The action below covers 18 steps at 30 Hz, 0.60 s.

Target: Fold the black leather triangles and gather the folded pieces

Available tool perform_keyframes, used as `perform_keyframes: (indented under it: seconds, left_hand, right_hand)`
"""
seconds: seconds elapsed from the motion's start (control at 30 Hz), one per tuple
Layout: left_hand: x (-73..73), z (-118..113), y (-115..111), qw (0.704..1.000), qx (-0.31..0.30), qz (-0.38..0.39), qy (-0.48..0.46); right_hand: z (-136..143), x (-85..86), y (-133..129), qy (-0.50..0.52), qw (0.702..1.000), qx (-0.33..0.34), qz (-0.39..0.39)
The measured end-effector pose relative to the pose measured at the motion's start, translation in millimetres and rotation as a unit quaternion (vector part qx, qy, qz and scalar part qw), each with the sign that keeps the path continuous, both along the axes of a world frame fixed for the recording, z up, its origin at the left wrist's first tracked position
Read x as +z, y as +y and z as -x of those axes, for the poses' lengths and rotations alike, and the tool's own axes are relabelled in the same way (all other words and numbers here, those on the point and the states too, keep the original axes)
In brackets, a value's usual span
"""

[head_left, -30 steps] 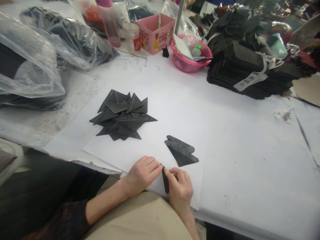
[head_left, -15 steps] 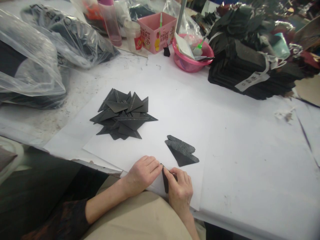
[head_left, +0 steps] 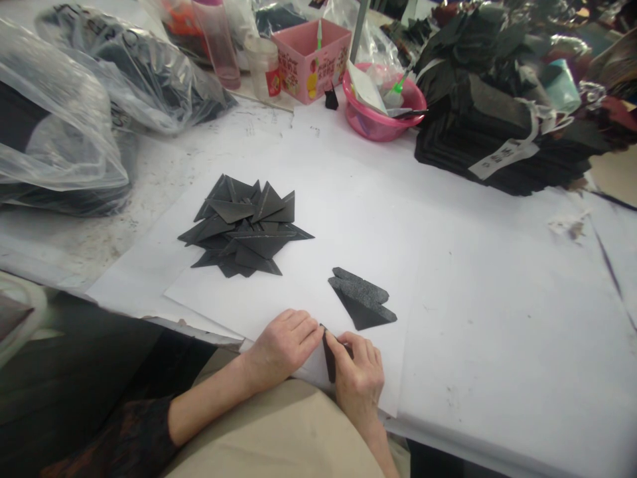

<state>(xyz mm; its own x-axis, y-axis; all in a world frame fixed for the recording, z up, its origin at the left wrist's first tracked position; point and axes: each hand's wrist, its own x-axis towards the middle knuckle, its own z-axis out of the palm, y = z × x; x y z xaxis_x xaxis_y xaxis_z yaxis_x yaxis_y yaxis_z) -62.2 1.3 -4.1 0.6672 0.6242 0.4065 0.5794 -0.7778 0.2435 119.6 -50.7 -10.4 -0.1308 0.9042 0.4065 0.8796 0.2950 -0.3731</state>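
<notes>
Two bare hands meet at the near edge of the desk (head_left: pixel 149 169), both at one small black piece (head_left: pixel 330 362).

Right hand (head_left: pixel 361 375): thumb and fingers clamped on the piece, thumb laid over its upper part. A narrow dark strip shows left of the thumb, a bit more between thumb and forefinger.

Left hand (head_left: pixel 283 345): back of the hand up, fingers close together, tips at the far end of the piece — can't tell if they pinch or only press (contact is hidden under the fingertips).

Just beyond the right hand, an overlapping pair (head_left: pixel 361 302) of flat black pieces lies on white paper (head_left: pixel 303 292), grey speckled bands on the far side, front one's corner pointing back toward the person. Farther out and left, a loose pile (head_left: pixel 243 229) of black triangular pieces, tips out all round, some with a pale line along an edge.

Back of desk, left to right: clear plastic bags (head_left: pixel 74 126) with dark contents, pinkish bottle (head_left: pixel 219 46), clear cup (head_left: pixel 259 66), pink box (head_left: pixel 301 70) with printed fruit, pink bowl (head_left: pixel 381 126) holding a green-tipped bottle (head_left: pixel 395 96) among other bits — then a tied black stack (head_left: pixel 462 126) with a white label (head_left: pixel 505 158).
</notes>
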Motion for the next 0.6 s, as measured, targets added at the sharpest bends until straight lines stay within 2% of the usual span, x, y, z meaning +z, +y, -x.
perform_keyframes:
  seconds: [0.37, 0.6]
  left_hand:
    - [-0.2, -0.2, -1.3, 0.999, -0.005, 0.0, 0.031]
    - [4.8, 8.8, 8.3, 0.998, 0.003, -0.009, 0.065]
  right_hand:
    - [1.8, 3.6, 0.1, 0.019, 1.0, -0.015, 0.008]
    - [14.8, 0.8, 10.3, 0.026, 0.999, -0.034, 0.007]
